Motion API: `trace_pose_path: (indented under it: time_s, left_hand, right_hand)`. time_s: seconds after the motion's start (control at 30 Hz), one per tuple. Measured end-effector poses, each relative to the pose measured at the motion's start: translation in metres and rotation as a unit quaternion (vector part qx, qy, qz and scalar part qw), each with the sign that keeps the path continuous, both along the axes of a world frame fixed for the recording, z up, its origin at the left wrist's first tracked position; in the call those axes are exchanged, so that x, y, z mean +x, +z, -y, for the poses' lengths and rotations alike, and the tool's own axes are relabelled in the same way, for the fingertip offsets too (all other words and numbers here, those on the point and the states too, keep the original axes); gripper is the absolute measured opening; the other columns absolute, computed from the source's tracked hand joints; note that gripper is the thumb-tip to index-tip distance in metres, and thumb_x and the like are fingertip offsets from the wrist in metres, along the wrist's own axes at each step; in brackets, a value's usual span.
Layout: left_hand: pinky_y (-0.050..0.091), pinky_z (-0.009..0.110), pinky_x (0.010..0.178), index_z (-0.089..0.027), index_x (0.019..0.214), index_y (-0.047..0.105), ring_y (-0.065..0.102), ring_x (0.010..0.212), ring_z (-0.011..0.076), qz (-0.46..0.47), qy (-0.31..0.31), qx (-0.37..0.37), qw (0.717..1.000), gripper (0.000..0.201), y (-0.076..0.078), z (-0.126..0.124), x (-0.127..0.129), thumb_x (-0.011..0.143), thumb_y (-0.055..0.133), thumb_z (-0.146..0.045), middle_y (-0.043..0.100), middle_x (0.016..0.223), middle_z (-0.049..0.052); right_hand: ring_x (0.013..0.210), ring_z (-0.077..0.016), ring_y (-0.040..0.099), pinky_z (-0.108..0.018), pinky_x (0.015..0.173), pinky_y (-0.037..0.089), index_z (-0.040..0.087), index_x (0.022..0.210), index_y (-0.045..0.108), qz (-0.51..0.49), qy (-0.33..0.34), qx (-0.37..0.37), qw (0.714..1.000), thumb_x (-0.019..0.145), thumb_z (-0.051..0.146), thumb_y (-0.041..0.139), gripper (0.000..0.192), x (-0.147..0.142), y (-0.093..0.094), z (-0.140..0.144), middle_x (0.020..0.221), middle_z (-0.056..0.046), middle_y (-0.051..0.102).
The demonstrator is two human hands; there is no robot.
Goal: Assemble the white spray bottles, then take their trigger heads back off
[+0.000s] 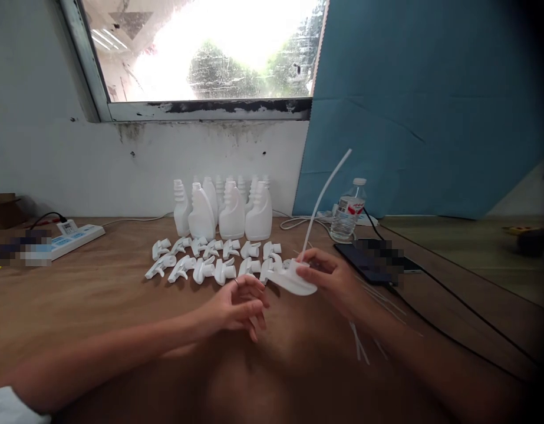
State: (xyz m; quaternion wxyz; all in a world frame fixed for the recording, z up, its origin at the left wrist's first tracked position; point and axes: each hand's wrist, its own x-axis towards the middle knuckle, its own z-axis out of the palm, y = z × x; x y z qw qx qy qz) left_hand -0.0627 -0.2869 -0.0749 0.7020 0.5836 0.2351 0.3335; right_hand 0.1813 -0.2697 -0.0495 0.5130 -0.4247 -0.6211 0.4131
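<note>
While pinched by right hand (338,281), trigger sprayer (293,280) (tube upward) sits beside left hand (236,306).

Honestly not much to read here. The water bottle (348,213) has a red and white label, but the print's too small and blurry to make out. The power strip (75,238) has blue stickers and a small tag, also unreadable. The white spray bottles (223,209) are blank.
</note>
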Motion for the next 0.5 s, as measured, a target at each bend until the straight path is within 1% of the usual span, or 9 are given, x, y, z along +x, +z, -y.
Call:
trace_pose_path:
  time_s: [0.03,0.1,0.17,0.23,0.33,0.43,0.5]
  left_hand:
    - [0.057,0.034,0.061,-0.019,0.112,0.048,0.067,0.079,0.0202,0.014,-0.026,-0.027,0.999,0.046,-0.007,0.005,0.006,0.079,0.072,-0.039,0.057,0.108,0.01]
    - [0.057,0.035,0.062,-0.017,0.11,0.051,0.067,0.082,0.0219,0.036,-0.049,-0.046,0.997,0.05,-0.017,0.009,0.013,0.075,0.075,-0.043,0.057,0.107,0.012]
    - [0.057,0.033,0.063,-0.013,0.104,0.056,0.066,0.079,0.0216,0.047,-0.042,-0.038,0.997,0.045,-0.02,0.009,0.014,0.076,0.074,-0.045,0.061,0.098,0.012]
    - [0.056,0.03,0.061,-0.011,0.096,0.058,0.067,0.073,0.0202,0.047,-0.022,-0.03,0.998,0.037,-0.02,0.008,0.014,0.08,0.07,-0.042,0.064,0.087,0.012]
    - [0.054,0.027,0.058,-0.01,0.091,0.06,0.068,0.067,0.0197,0.035,-0.006,-0.035,0.999,0.03,-0.017,0.009,0.011,0.081,0.071,-0.036,0.066,0.081,0.01]
    - [0.053,0.026,0.053,-0.008,0.085,0.062,0.067,0.062,0.0198,0.016,-0.017,-0.04,0.999,0.032,-0.017,0.011,0.009,0.08,0.07,-0.039,0.066,0.074,0.01]
    - [0.052,0.025,0.048,-0.007,0.083,0.062,0.067,0.058,0.0196,0.004,-0.034,-0.042,0.999,0.034,-0.017,0.011,0.008,0.081,0.069,-0.041,0.066,0.07,0.011]
  right_hand:
    - [0.066,-0.0123,0.054,-0.023,0.058,0.043,0.018,0.081,0.064,0.009,0.024,-0.005,1.0,0.066,0.045,0.08,0.034,-0.006,-0.002,0.005,0.077,-0.001,0.061]
    - [0.063,-0.0126,0.055,-0.024,0.059,0.044,0.019,0.081,0.064,0.032,0.077,-0.014,0.996,0.067,0.041,0.08,0.031,-0.016,-0.005,0.015,0.072,0.0,0.061]
    - [0.065,-0.0143,0.058,-0.026,0.062,0.046,0.019,0.082,0.064,0.062,0.123,-0.014,0.99,0.07,0.039,0.078,0.027,-0.023,-0.004,0.025,0.07,0.0,0.063]
    - [0.072,-0.0163,0.061,-0.028,0.066,0.048,0.019,0.084,0.066,0.096,0.15,0.01,0.984,0.077,0.039,0.072,0.022,-0.026,0.0,0.031,0.075,-0.003,0.066]
    - [0.08,-0.0176,0.062,-0.029,0.07,0.048,0.02,0.084,0.071,0.148,0.155,0.088,0.973,0.086,0.038,0.062,0.021,-0.023,0.004,0.032,0.085,-0.006,0.067]
    - [0.074,-0.0175,0.061,-0.031,0.067,0.048,0.024,0.08,0.073,0.177,0.15,0.152,0.961,0.087,0.036,0.061,0.019,-0.021,0.004,0.03,0.08,-0.004,0.066]
    - [0.07,-0.0173,0.06,-0.032,0.065,0.048,0.027,0.081,0.074,0.182,0.159,0.166,0.956,0.087,0.035,0.062,0.015,-0.019,0.002,0.03,0.076,-0.003,0.064]
